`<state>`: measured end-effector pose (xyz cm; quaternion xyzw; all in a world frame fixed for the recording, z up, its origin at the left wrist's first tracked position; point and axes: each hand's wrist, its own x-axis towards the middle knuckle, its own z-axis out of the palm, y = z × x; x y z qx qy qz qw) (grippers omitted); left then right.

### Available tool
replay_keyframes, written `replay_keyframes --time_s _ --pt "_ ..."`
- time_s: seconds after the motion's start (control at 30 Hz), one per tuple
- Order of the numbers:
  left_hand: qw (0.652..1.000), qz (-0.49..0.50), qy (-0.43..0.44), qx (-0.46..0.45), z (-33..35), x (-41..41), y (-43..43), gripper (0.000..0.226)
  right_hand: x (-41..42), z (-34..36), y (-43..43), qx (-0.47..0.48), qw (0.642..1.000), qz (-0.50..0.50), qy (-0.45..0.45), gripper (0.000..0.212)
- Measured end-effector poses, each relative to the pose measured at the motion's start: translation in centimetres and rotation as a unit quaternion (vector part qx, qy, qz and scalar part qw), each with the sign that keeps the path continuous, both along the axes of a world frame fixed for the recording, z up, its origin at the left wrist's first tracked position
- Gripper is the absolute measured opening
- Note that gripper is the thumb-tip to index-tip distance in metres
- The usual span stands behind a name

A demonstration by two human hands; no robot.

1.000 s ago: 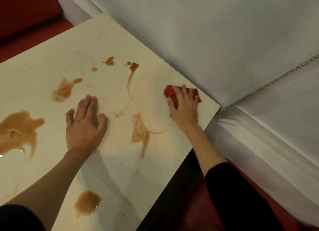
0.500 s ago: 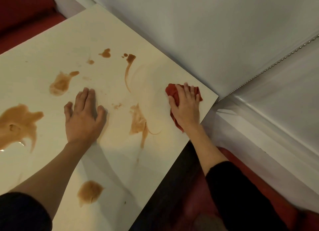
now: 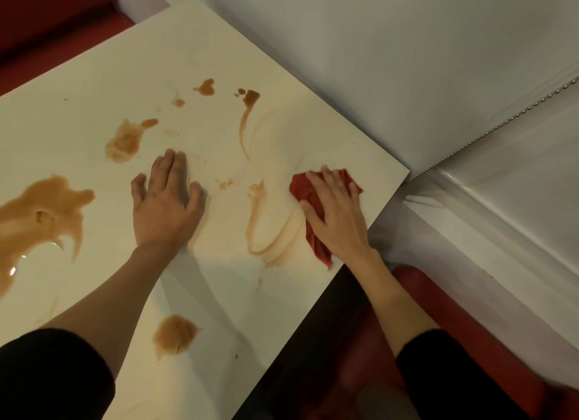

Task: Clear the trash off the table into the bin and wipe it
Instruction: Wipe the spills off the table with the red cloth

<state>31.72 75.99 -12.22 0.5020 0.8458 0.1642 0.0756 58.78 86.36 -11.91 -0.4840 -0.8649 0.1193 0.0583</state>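
Note:
A cream table (image 3: 94, 84) carries several brown liquid spills: a large puddle (image 3: 37, 212) at the left, a blotch (image 3: 123, 140) further back, a spot (image 3: 175, 333) near the front and a smeared streak (image 3: 263, 225) in the middle. My right hand (image 3: 336, 216) presses flat on a red cloth (image 3: 302, 189) near the table's right edge, fingers spread over it. My left hand (image 3: 164, 203) rests flat on the tabletop between the spills, fingers straight, holding nothing.
A white wall (image 3: 391, 59) runs along the table's far right side, with a beaded cord (image 3: 501, 125) across it. Red seating (image 3: 47, 27) lies beyond the far left corner, and a red seat (image 3: 438, 341) sits below the table's right edge. No bin is in view.
My right hand has dragged the red cloth back toward the table's near right edge, smearing the middle spill into a curved streak. My left hand has stayed planted on the table.

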Motion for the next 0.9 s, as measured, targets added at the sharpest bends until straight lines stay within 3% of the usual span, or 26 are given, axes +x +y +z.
replay_keyframes --time_s 0.1,0.17,0.33,0.43,0.6,0.73,0.8,0.9 --pt "1.000 0.001 0.001 -0.001 -0.1 0.0 0.0 0.062 -3.2 -0.3 -0.2 -0.005 0.995 -0.098 0.010 0.060" --pt "1.000 0.000 0.001 -0.003 -0.1 -0.1 0.0 0.062 -5.2 -0.5 -2.6 0.003 0.995 -0.091 0.030 0.059" --pt "1.000 -0.002 -0.002 0.001 0.0 0.0 0.0 0.062 -3.9 0.2 -11.2 -0.024 0.987 0.148 0.056 0.054" --pt "1.000 -0.004 -0.001 0.001 0.0 0.0 0.0 0.062 0.4 0.5 -9.3 -0.021 0.971 0.239 0.017 0.057" --pt "1.000 -0.003 0.000 0.004 0.3 0.1 0.0 0.062 1.8 0.6 -1.4 -0.022 0.997 0.063 -0.049 0.066" --pt "1.000 -0.003 -0.001 0.002 0.2 0.1 -0.1 0.062 -3.5 0.0 -3.0 -0.019 0.996 -0.074 -0.046 0.067" --pt "1.000 -0.003 0.000 0.000 0.0 0.0 -0.1 0.062 -5.7 0.0 -6.7 -0.008 0.999 -0.046 -0.011 0.062" --pt "1.000 -0.004 -0.003 0.000 -0.1 -0.1 -0.1 0.062 -5.8 0.1 -13.2 -0.001 0.995 0.090 0.030 0.057"
